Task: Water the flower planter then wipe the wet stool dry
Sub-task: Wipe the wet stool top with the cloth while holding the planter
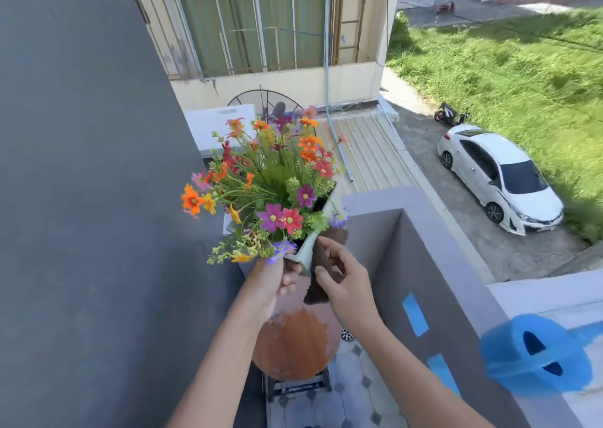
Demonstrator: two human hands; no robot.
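Right hand (339,284) pinches cloth (321,277); left hand (277,277) grips planter (305,251), base hidden.

One planter (306,248), one stool (293,346), one cloth (321,274), two hands (346,284).

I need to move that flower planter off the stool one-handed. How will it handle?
The flower planter is probably top-heavy: the bouquet spreads far wider than the pot, so it may tip when tilted. The left hand already lifts it alone, suggesting modest weight. Its smooth pale wall may be slippery if wet.
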